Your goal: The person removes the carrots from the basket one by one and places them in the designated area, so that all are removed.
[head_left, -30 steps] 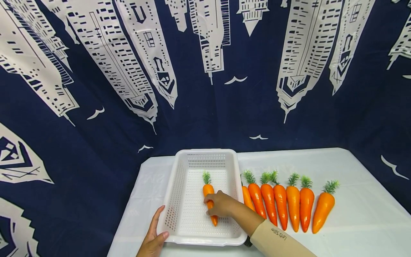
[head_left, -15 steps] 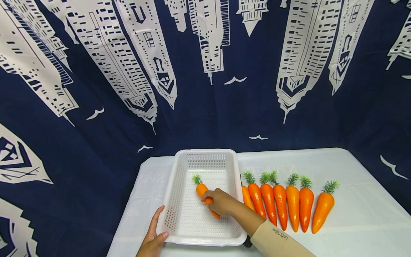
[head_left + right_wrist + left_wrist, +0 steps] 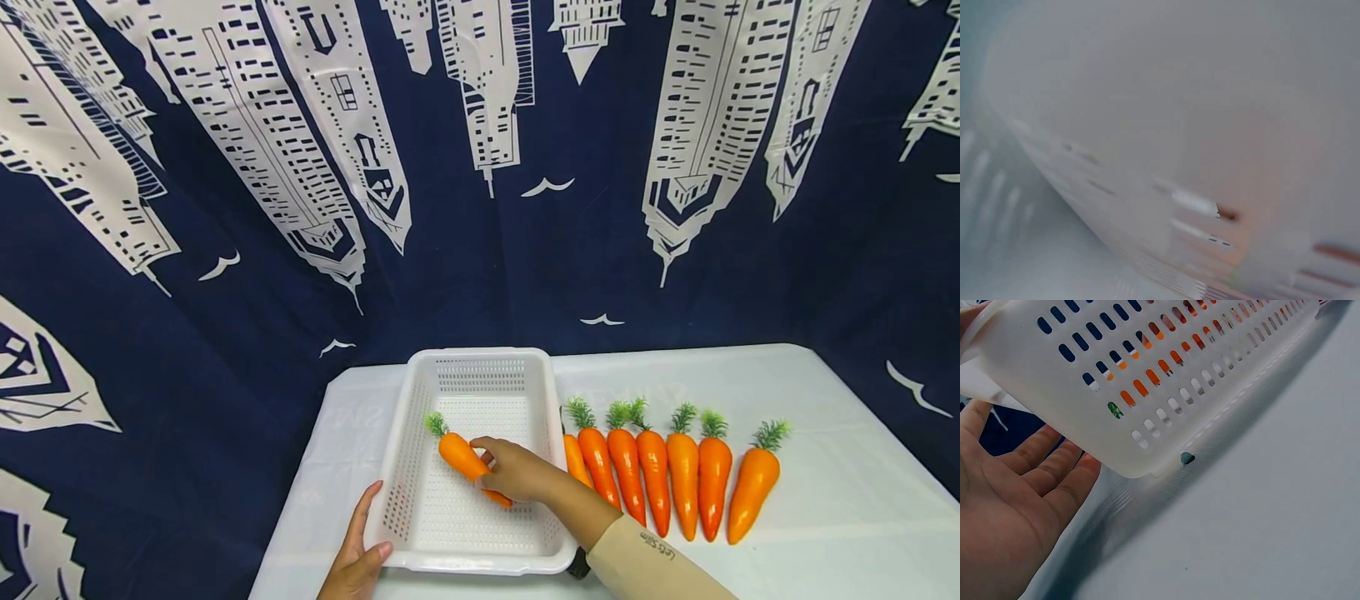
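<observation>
A white perforated plastic basket [image 3: 465,560] stands on the table. My right hand [image 3: 517,471] reaches in over its right side and grips an orange toy carrot [image 3: 457,454] by its lower half. The carrot slants, its green tuft up and left, its tip partly behind the fingers. At the near left corner my left hand [image 3: 360,550] holds the basket, thumb on the rim and fingers along the side. In the left wrist view the fingers [image 3: 1050,459] reach behind the basket wall [image 3: 1054,394]. The right wrist view is filled by a blurred basket wall.
Several more carrots [image 3: 684,483] lie side by side on the white table [image 3: 847,500], right of the basket. A small dark object [image 3: 579,565] shows beside its near right corner. A navy cloth with white buildings [image 3: 480,275] hangs behind the table.
The carrot in my right hand has turned counterclockwise, its green top swinging left toward the basket's left wall. My left hand stays at the basket's corner.
</observation>
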Motion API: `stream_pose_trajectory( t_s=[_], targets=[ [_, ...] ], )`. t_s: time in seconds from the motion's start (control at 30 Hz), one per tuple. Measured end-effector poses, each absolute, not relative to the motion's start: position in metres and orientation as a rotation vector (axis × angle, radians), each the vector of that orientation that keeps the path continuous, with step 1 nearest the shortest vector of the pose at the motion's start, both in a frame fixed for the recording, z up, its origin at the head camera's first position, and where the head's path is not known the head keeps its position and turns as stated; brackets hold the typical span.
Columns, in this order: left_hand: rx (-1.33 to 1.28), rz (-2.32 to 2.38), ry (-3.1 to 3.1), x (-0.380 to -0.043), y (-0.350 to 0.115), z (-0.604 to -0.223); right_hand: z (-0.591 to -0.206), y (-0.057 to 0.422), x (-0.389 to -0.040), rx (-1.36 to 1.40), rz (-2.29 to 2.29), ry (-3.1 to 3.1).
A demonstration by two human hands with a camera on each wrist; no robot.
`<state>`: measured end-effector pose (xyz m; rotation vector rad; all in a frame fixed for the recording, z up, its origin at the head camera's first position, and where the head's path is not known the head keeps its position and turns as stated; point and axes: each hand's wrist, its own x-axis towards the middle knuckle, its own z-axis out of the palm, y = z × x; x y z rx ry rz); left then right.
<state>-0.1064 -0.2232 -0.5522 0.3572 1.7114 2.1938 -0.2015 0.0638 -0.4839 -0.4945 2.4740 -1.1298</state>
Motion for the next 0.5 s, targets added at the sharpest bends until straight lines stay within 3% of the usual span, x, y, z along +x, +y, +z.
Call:
stream_pose_trajectory(
  t_s=[0.5],
  targets=[
    [0.359, 2.206, 1.679, -0.1057, -0.2229, -0.5517, -0.484, 0.0643, -0.2014, -0.504, -1.247, 2.435]
  ],
)
